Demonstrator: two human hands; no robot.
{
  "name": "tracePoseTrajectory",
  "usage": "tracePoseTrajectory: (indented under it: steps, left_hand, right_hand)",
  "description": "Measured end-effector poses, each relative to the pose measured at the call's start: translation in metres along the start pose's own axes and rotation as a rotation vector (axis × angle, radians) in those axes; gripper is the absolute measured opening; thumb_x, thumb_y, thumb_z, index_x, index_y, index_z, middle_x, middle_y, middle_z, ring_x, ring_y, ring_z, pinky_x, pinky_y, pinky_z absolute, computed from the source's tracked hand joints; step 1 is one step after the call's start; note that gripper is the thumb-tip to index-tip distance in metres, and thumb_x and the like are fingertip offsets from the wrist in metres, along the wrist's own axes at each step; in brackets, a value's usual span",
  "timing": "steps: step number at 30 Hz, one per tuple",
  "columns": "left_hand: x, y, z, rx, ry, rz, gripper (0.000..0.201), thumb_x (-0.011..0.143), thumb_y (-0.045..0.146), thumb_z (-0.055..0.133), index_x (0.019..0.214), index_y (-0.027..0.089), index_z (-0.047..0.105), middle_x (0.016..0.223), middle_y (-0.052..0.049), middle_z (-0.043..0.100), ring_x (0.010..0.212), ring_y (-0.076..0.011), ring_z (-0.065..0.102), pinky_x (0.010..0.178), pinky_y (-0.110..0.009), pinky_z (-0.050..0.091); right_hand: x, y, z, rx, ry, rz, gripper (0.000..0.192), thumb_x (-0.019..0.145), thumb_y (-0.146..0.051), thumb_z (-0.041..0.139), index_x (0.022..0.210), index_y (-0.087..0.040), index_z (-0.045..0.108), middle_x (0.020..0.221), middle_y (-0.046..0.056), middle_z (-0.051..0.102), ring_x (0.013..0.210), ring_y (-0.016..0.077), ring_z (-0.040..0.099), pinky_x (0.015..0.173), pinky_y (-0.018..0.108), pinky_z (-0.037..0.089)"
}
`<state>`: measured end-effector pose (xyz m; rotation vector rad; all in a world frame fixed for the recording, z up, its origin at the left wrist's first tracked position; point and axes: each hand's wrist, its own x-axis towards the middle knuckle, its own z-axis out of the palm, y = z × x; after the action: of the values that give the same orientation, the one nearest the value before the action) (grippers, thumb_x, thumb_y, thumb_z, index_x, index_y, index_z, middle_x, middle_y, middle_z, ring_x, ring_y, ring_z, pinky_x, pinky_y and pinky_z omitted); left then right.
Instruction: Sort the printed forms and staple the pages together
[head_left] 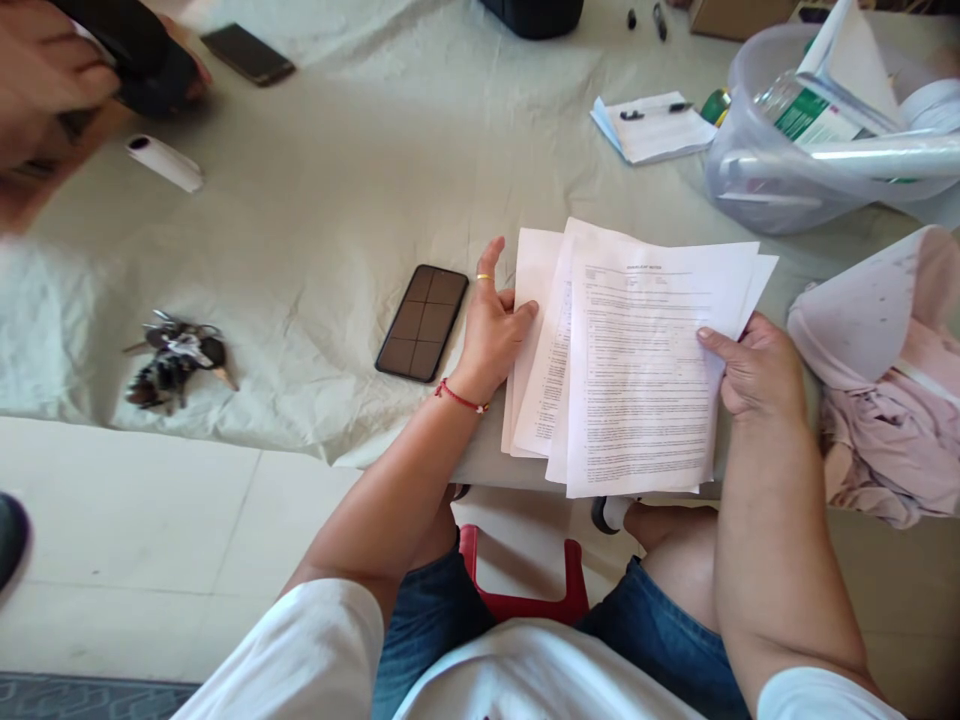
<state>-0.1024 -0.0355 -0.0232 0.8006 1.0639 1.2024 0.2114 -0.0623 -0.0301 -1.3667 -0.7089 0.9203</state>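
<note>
A loose stack of printed paper sheets (637, 360) lies fanned at the near edge of a table covered with a pale cloth (337, 200). My left hand (491, 325), with a gold ring and a red wrist cord, rests on the stack's left sheets with its thumb on the paper. My right hand (754, 365) grips the stack's right edge, thumb on top of the front sheet. A dark phone (422, 322) lies face up just left of my left hand.
A bunch of keys (176, 362) lies at the left. Another person's hand (52, 90) holds a black object at the top left, near a white tube (165, 163) and a second phone (247, 54). A notepad with pen (652, 125), a clear plastic tub (817, 130) and pink cloth (885, 400) sit to the right.
</note>
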Motion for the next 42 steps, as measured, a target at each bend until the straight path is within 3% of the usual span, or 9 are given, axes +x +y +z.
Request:
tracePoseTrajectory:
  steps: [4,6,16,21,26,30,35,42]
  left_hand:
    - [0.002,-0.002,0.001,0.119,-0.016,0.027,0.024,0.078,0.019,0.079,0.101,0.026,0.076,0.076,0.002,0.068,0.064,-0.0159,0.058,0.068,-0.032,0.046]
    - [0.003,-0.001,0.001,0.105,-0.029,-0.039,0.018,0.074,0.016,0.073,0.089,0.024,0.074,0.078,0.0,0.07,0.064,-0.0165,0.058,0.064,-0.031,0.044]
    - [0.006,0.01,-0.001,-0.104,-0.078,-0.26,0.026,0.064,0.013,0.077,0.088,0.022,0.077,0.083,-0.002,0.077,0.075,-0.02,0.07,0.072,-0.035,0.06]
    - [0.002,0.011,0.005,-0.079,-0.061,-0.161,0.011,0.066,0.024,0.081,0.076,0.02,0.077,0.075,0.0,0.074,0.074,-0.0168,0.067,0.072,-0.029,0.057]
    - [-0.001,0.012,0.008,-0.037,-0.049,-0.104,0.021,0.074,0.039,0.087,0.074,0.02,0.078,0.079,-0.002,0.075,0.075,-0.0165,0.066,0.069,-0.028,0.053]
    - [-0.002,0.011,0.006,0.011,-0.09,-0.12,0.025,0.067,0.037,0.094,0.075,0.019,0.078,0.078,-0.001,0.075,0.071,-0.0145,0.065,0.067,-0.027,0.052]
    - [-0.002,0.009,0.004,0.062,-0.109,-0.107,0.029,0.072,0.042,0.094,0.072,0.02,0.075,0.075,-0.002,0.074,0.067,-0.0141,0.064,0.062,-0.027,0.05]
    - [0.0,0.008,0.005,0.076,-0.037,-0.104,0.034,0.063,0.036,0.102,0.071,0.019,0.073,0.072,0.001,0.07,0.064,-0.0108,0.061,0.059,-0.024,0.048]
  right_hand:
    - [-0.002,-0.004,0.002,0.023,-0.01,-0.031,0.057,0.045,-0.019,0.104,0.098,-0.019,0.083,0.101,0.004,0.089,0.091,0.0191,0.077,0.089,0.03,0.068]
    - [-0.002,-0.007,0.002,0.027,-0.018,-0.037,0.058,0.043,-0.018,0.104,0.098,-0.021,0.084,0.101,0.002,0.089,0.092,0.0189,0.077,0.091,0.03,0.067]
    - [0.0,-0.008,0.002,0.003,-0.101,-0.148,0.056,0.052,-0.021,0.105,0.104,-0.024,0.086,0.106,0.0,0.089,0.097,0.0182,0.078,0.097,0.03,0.066]
    - [0.006,-0.001,0.0,-0.03,-0.079,-0.183,0.056,0.05,-0.023,0.102,0.103,-0.022,0.086,0.103,0.0,0.089,0.092,0.0178,0.079,0.09,0.031,0.067]
    - [0.01,0.005,-0.002,-0.004,-0.024,-0.17,0.057,0.049,-0.023,0.102,0.102,-0.019,0.083,0.101,0.002,0.088,0.09,0.0177,0.078,0.088,0.03,0.067]
    - [0.01,0.01,-0.004,-0.037,-0.027,-0.18,0.053,0.055,-0.027,0.102,0.103,-0.02,0.081,0.106,0.004,0.087,0.092,0.0202,0.079,0.092,0.036,0.069]
    - [0.01,0.012,-0.006,-0.047,-0.043,-0.193,0.045,0.061,-0.028,0.102,0.102,-0.027,0.083,0.106,0.001,0.088,0.093,0.0223,0.081,0.093,0.04,0.071]
    - [0.01,0.015,-0.009,-0.073,-0.101,-0.089,0.054,0.058,-0.041,0.111,0.102,-0.03,0.082,0.108,0.0,0.089,0.096,0.0264,0.083,0.096,0.045,0.074]
